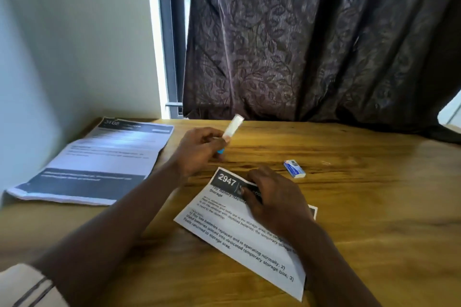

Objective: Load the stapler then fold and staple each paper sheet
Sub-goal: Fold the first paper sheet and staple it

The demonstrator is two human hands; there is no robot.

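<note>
Nearest the camera there's a striped sleeve (25, 286) at the bottom left, and both bare forearms reach out over the wooden table (374, 207).

The right hand (272, 197) lies palm down on the printed sheet headed "2947" (239, 237), thumb on the dark header and fingers bent over the far edge. It's pressing the sheet down rather than picking it up. I can't tell if the fingertips hook under that edge. The sheet looks folded already, since a second layer peeks out at its right side. My guess is the hand is keeping the fold flat and steady for the staple.

Just beyond that, the left hand (199, 149) has its fingers wrapped round the stapler (233, 127). It's a white one with a blue bit at the bottom, and it's lifted off the table with the white end tilted up and away. It's near the top corner of the sheet but not on it, so no staple in this one yet, I'd say.

The small staple box (294, 169) sits on the table just right of the sheet, easy to reach. Further right there's a tiny pale thing, too small to make out.

At the far left, by the wall (62, 45), there's a stack of printed sheets (99, 159) lying flat and unfolded, probably waiting their turn.

The tabletop is warm, streaky wood grain. Behind it there's a grey window frame (172, 45) with bright daylight, and a dark leaf-patterned curtain (311, 45) hanging down to the table's back edge.
</note>
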